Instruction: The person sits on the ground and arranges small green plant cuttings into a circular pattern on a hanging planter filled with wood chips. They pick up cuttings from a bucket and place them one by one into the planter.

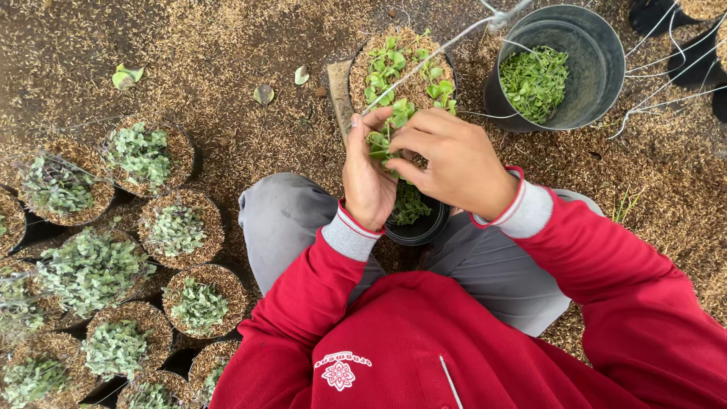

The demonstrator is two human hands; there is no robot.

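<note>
We pinch a bunch of small green seedlings (pixel 385 140) between our cupped left hand (pixel 366 179) and closed right hand (pixel 447 160), above the small black plastic pot (pixel 418 227) by our knees.

Open husk ground (pixel 227 53) lies ahead-left; potted seedlings (pixel 174 227) crowd the left, bucket (pixel 583 68) and wires (pixel 666 68) block ahead-right.

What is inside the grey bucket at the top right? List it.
The grey bucket holds a loose heap of small green cuttings against its left inner wall. The bottom beneath the heap is covered. A wire handle crosses the rim. Neither hand touches it.
</note>
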